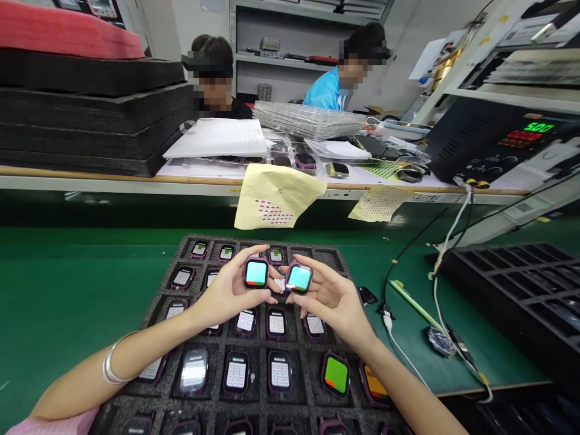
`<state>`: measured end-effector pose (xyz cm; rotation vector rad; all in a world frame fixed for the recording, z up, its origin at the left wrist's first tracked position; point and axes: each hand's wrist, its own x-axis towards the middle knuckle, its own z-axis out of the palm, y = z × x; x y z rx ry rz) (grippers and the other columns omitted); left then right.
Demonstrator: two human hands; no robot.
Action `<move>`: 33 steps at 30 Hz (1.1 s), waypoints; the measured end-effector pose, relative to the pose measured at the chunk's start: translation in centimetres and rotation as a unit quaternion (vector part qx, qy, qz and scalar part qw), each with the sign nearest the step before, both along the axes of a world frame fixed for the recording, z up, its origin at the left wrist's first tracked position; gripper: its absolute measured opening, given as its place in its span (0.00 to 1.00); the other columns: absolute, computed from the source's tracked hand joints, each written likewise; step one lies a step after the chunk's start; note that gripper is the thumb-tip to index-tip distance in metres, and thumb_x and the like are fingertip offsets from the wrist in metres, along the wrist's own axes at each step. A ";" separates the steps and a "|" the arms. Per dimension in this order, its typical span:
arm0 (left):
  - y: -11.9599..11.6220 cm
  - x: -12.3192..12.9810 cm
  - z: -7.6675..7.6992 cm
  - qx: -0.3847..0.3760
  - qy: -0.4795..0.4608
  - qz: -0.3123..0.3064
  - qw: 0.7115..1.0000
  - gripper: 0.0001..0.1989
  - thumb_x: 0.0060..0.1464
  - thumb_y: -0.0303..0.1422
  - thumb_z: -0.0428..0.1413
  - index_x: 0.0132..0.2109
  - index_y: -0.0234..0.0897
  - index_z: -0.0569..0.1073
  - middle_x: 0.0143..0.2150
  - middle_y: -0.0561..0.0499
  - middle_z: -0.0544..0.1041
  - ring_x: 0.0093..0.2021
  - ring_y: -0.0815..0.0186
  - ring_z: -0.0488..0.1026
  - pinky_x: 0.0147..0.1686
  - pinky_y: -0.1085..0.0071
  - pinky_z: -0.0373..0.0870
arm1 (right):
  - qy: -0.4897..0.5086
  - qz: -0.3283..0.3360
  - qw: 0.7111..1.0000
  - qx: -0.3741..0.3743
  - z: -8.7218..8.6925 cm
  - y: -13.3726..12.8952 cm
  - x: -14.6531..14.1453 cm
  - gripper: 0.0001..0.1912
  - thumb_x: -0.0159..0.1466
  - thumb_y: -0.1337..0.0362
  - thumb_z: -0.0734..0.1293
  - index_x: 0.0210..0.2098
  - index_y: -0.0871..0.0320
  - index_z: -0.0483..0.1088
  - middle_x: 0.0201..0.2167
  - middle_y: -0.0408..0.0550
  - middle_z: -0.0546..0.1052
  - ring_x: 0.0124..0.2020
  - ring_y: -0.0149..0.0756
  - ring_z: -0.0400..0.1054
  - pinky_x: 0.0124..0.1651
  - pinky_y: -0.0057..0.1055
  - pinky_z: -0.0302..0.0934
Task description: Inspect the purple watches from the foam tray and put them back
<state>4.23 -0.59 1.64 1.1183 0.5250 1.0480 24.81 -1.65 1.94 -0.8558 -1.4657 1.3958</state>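
Note:
My left hand (235,281) holds a smartwatch (256,273) with a lit cyan screen, fingers wrapped around its edges. Beside it, my right hand (333,296) grips a second smartwatch (299,278), also showing cyan. Both are held over a dark foam tray (259,362) whose compartments hold several watches. Many of those screens show white grids, such as one watch (236,370) near the middle. One watch (335,373) at the right shows green with a bit of orange, and another (375,382), partly behind my right forearm, is orange.
A cable (403,350) and a green pen-like stick (419,308) lie right of the tray. Another dark tray (534,284) stands at far right. Behind are a shelf edge with hanging yellow paper (276,196), stacked black foam (90,121), a power supply (493,142) and two people.

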 end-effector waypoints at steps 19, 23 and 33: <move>2.3 2.9 -1.2 0.166 0.210 -0.007 0.963 0.26 0.55 0.32 0.57 0.59 0.42 0.58 0.46 0.46 0.70 0.47 0.57 0.72 0.47 0.58 0.71 | -0.430 -0.044 0.888 0.155 -4.3 9.3 13.1 0.23 0.55 0.54 0.71 0.47 0.58 0.72 0.40 0.52 0.72 0.36 0.42 0.67 0.35 0.34 0.64; 6.6 6.0 -2.1 0.389 0.436 0.070 0.809 0.22 0.53 0.36 0.60 0.52 0.34 0.65 0.48 0.43 0.71 0.48 0.55 0.69 0.49 0.60 0.68 | -0.454 -0.049 0.872 0.176 -3.2 7.8 13.3 0.24 0.61 0.55 0.66 0.54 0.58 0.67 0.45 0.55 0.68 0.40 0.44 0.66 0.41 0.38 0.63; 11.2 10.4 -5.8 0.410 0.549 0.062 0.726 0.22 0.49 0.43 0.61 0.44 0.30 0.71 0.45 0.40 0.66 0.47 0.48 0.64 0.47 0.53 0.65 | -0.501 0.013 0.849 0.169 -2.6 2.3 12.5 0.24 0.56 0.56 0.73 0.49 0.59 0.71 0.45 0.55 0.72 0.48 0.52 0.64 0.50 0.44 0.58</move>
